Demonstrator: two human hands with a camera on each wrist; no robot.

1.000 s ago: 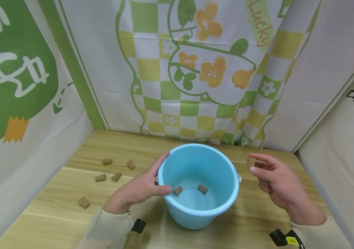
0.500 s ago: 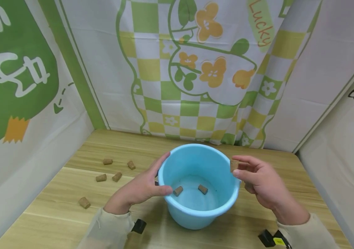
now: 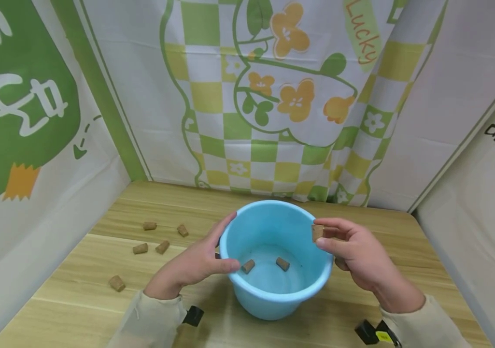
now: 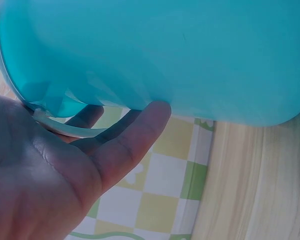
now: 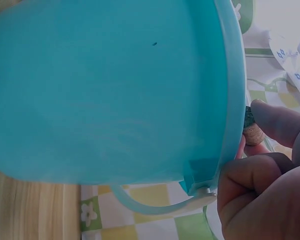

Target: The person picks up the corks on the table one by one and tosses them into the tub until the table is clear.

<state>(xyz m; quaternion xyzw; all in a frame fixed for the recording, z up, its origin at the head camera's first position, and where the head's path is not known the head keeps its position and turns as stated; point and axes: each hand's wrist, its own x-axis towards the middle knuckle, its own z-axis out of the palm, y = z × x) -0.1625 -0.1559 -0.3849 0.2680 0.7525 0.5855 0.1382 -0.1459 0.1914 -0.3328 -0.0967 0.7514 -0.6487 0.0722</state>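
Note:
A light-blue bucket [image 3: 273, 305] stands upright on the wooden table. My left hand [image 3: 195, 261] grips its left rim, thumb over the edge; in the left wrist view the fingers [image 4: 135, 137] lie along the outer wall beside the handle. Between thumb and fingertips, my right hand [image 3: 360, 251] pinches a cork [image 3: 318, 233] at the bucket's right rim. The right wrist view shows that cork [image 5: 252, 132] just past the rim, partly hidden by the thumb. On the bucket's floor lie two more corks, one on the left [image 3: 248, 266] and one near the middle [image 3: 282, 264].
Several loose corks lie on the table left of the bucket, among them one at the back [image 3: 149, 225] and one nearer the front [image 3: 117, 283]. A checked, flowered cloth [image 3: 247, 125] hangs behind the table. Printed sheets wall both sides.
My right hand has moved left with the pinched cork, from beside the bucket to its right rim. The left hand keeps its grip, and the loose corks lie as before.

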